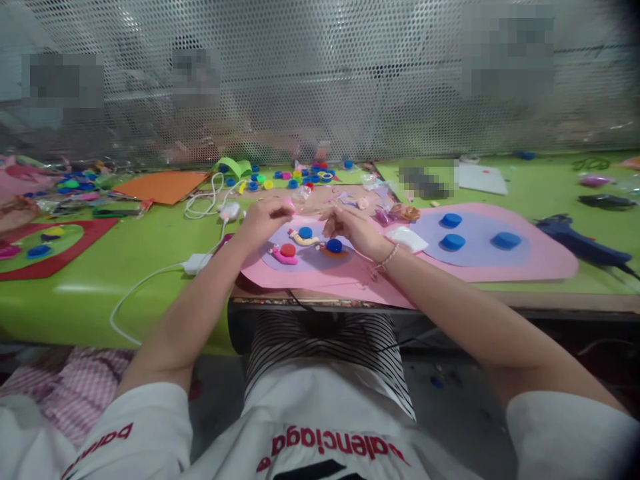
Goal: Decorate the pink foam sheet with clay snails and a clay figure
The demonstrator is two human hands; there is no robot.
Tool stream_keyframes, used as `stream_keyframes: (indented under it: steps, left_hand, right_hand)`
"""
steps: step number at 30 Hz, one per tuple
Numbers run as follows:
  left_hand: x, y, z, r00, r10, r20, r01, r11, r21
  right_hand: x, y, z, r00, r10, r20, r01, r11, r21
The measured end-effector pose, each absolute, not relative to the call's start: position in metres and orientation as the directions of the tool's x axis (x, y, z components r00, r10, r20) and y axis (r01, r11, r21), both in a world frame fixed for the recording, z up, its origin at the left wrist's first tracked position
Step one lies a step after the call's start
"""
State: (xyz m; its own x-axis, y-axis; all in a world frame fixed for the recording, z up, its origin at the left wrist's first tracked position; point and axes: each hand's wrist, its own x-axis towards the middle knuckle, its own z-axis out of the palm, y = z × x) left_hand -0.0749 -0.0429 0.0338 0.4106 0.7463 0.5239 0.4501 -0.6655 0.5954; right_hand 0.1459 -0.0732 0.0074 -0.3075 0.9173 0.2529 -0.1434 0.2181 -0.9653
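Over the near pink sheet (255,272) with its lilac oval (300,263), both hands are raised. On the oval sit a red cap (288,250) on a pink clay snail body (283,259), a blue cap (305,233) with a cream clay body (311,241), and a dark blue cap (335,246) with an orange clay body (340,254). My left hand (267,217) is pinched by a bit of pink; what it holds is too small to tell. My right hand (353,230) curls its fingers near the dark blue cap; anything inside them is hidden.
Rightward, another pink sheet (555,257) bears several blue caps (453,242), beside a glue gun (583,240). Loose bottle caps (315,177) lie behind. A white cable (150,272) and orange sheet (160,187) are leftward. Another person's hand (20,212) is at far left.
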Motion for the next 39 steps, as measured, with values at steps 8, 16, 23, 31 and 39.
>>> stream_keyframes:
  steps: [8,16,23,31,39]
  left_hand:
    - [-0.074,-0.042,0.028,0.383,0.844,0.377,0.424,-0.523,0.74]
    - [-0.067,-0.051,0.034,0.414,0.87,0.267,0.368,-0.429,0.825]
    - [-0.066,-0.048,0.033,0.397,0.88,0.259,0.397,-0.42,0.816]
    - [-0.068,-0.046,0.031,0.429,0.874,0.228,0.348,-0.393,0.851]
    - [-0.066,-0.049,0.034,0.46,0.862,0.213,0.344,-0.394,0.853]
  right_hand:
    - [0.142,-0.077,0.009,-0.342,0.889,0.304,0.015,0.328,-0.944]
    - [0.134,-0.089,0.011,-0.423,0.799,0.428,0.264,0.561,-0.785]
    - [0.134,-0.084,0.005,-0.423,0.778,0.464,0.33,0.609,-0.721]
    - [0.133,-0.087,0.009,-0.486,0.721,0.494,0.392,0.685,-0.614]
    - [0.134,-0.086,0.004,-0.573,0.614,0.542,0.396,0.787,-0.473]
